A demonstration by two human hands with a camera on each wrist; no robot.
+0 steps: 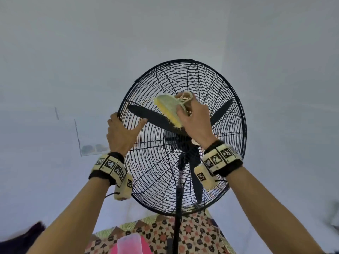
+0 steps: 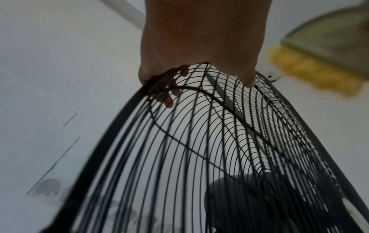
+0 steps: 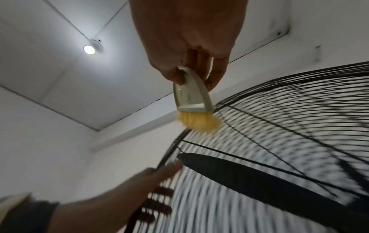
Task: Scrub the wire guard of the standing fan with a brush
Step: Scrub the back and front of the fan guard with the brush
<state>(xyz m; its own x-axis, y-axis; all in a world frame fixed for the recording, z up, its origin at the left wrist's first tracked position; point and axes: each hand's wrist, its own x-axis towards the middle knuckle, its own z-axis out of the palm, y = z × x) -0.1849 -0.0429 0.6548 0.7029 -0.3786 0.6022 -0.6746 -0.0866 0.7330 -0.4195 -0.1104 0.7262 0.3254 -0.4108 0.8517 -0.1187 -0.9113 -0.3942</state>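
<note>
Standing fan, wire guard tilted toward viewer. Left hand curled over guard rim, fingers hooked through wires, likely for steadying. Right hand clamped round brush handle; yellow bristles against upper guard wires, probably mid-scrub.

A patterned cloth with red and dark star shapes lies low in the head view. A pink thing rests on it, half hidden. A round ceiling lamp is lit. The walls are plain white.
</note>
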